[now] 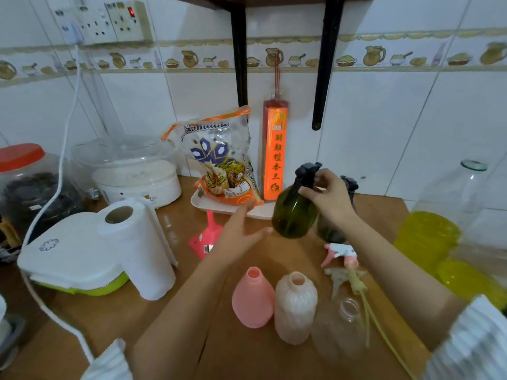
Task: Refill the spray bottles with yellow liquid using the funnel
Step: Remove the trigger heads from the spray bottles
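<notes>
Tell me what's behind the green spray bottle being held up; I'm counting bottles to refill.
Behind the green spray bottle, gripped by the right hand, stands a second dark bottle with a black trigger head. The hand and front bottle cover most of it.

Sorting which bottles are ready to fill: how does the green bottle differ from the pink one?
The green bottle keeps its black spray head on; the pink bottle has an open neck. The green one is held tilted off the table by the right hand; the pink one stands upright on the table. Green is translucent, pink opaque. Both are plastic.
</notes>
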